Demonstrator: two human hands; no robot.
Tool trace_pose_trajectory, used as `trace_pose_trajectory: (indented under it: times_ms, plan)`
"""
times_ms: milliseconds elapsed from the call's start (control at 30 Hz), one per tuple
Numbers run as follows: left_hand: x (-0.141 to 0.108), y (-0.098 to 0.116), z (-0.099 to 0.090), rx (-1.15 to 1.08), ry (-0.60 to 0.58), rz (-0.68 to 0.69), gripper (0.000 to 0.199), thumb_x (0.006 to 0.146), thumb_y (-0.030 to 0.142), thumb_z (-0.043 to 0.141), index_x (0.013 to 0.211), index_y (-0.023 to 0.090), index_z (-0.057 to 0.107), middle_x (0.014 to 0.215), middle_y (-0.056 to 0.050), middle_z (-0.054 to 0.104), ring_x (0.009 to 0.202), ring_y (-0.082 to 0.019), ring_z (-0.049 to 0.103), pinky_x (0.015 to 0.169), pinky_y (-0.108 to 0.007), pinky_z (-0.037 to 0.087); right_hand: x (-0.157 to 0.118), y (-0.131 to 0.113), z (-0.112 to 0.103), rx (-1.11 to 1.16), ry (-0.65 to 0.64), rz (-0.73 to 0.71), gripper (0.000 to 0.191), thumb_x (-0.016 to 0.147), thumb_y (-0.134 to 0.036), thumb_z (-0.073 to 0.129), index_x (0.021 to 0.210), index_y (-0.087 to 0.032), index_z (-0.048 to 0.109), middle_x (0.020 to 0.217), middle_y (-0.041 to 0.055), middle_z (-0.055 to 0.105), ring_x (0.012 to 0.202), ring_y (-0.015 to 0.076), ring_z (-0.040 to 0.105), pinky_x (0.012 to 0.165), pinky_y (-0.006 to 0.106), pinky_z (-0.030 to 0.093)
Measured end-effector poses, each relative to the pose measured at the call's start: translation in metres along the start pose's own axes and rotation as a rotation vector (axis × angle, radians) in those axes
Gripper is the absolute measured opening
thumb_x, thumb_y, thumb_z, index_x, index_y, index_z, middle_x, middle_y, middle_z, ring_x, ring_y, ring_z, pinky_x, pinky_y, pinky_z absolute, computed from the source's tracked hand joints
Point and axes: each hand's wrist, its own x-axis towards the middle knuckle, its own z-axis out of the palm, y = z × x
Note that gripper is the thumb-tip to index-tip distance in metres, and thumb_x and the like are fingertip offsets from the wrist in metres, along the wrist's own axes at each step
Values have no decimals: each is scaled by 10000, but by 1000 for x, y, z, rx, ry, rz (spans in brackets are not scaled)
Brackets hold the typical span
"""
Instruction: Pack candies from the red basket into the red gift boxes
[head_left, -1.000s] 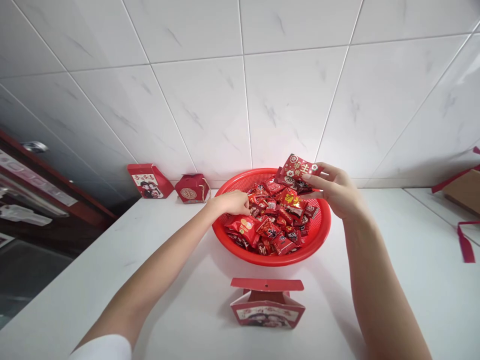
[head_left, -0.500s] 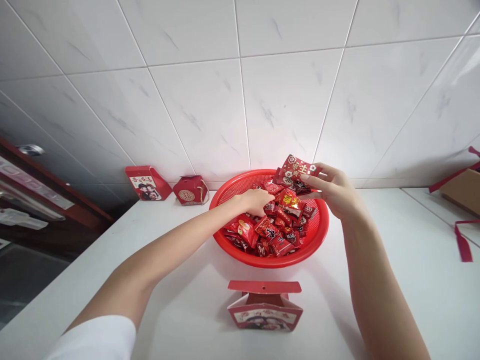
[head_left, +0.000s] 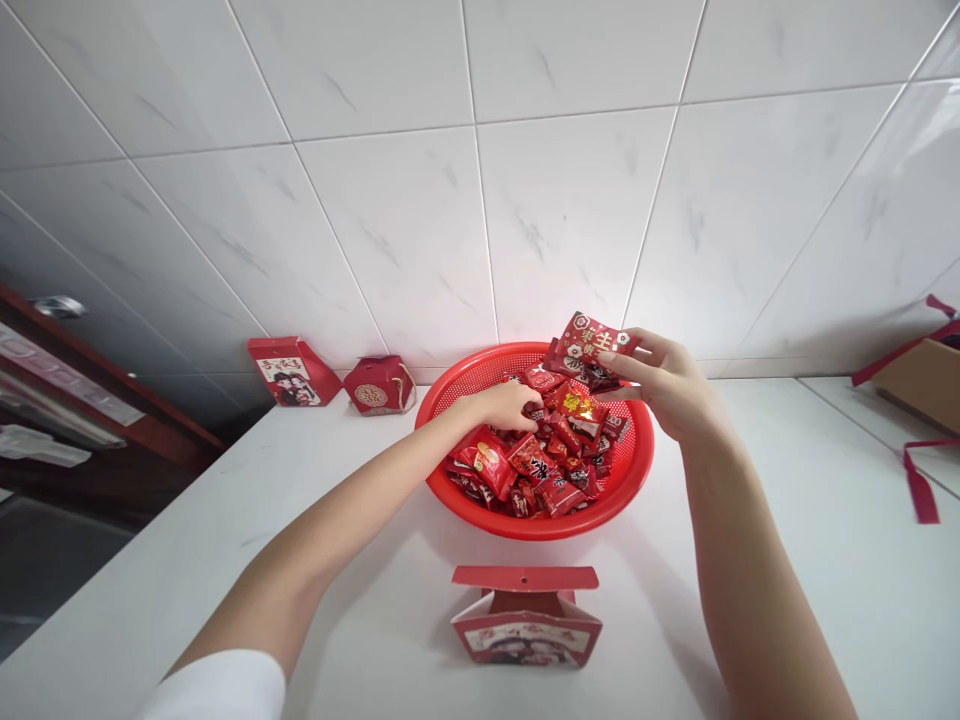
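Observation:
A red plastic basket with perforated sides holds a heap of red-wrapped candies. My left hand reaches into the heap, fingers curled down among the wrappers; whatever they grip is hidden. Over the basket's right rear side, my right hand pinches a red snack packet printed with flowers and characters. More dark red wrappers show just behind and below that packet. In front of the basket stands a red gift box, its top open and a picture on its front.
Against the tiled wall at left stand a red picture box and a smaller red box with a cord handle. A brown box with dark red ribbon lies at the right on the white table.
The view has shifted slightly. My left fingers have curled in a little more among the candies. My right hand keeps the packet at nearly the same place.

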Motion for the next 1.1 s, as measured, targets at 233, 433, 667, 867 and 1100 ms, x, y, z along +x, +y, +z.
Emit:
trace_pose_trajectory:
  times_ms: [233,433,667,867,1100]
  plan:
    - [-5,-12,-7,-243,104,5,284,878,340,504,630,205,475,667,6,545,634,-160,511,616,-289,355,0,1,-2,6,1,-13,277,773,-371,864,914,-184,717,880,64,779,829,228,765,703,346,700]
    - [-19,-16,-10,-550,89,31,282,865,443,556,742,192,598,788,-22,662,709,-180,629,674,-293,482,0,2,-2,9,-6,-17,268,781,-372,862,922,-187,728,893,66,785,837,226,767,698,333,699]
    - [-29,-15,-4,-931,115,-26,239,749,396,796,780,164,743,816,-29,737,754,-191,704,795,-335,568,1,1,0,0,-2,-8,279,778,-371,868,924,-180,725,898,71,786,827,230,772,708,351,703]
    - [-48,2,2,-1076,306,37,314,744,432,832,904,165,795,918,-51,781,797,-197,722,822,-346,586,1,2,0,4,-27,-11,278,800,-383,852,947,-185,724,920,73,784,876,242,771,735,365,704]
    - [-63,22,6,-1211,520,-22,255,700,403,849,710,170,746,778,-9,729,764,-194,712,868,-367,585,0,4,0,3,-33,1,295,798,-391,852,965,-186,722,962,82,786,913,246,767,743,361,706]
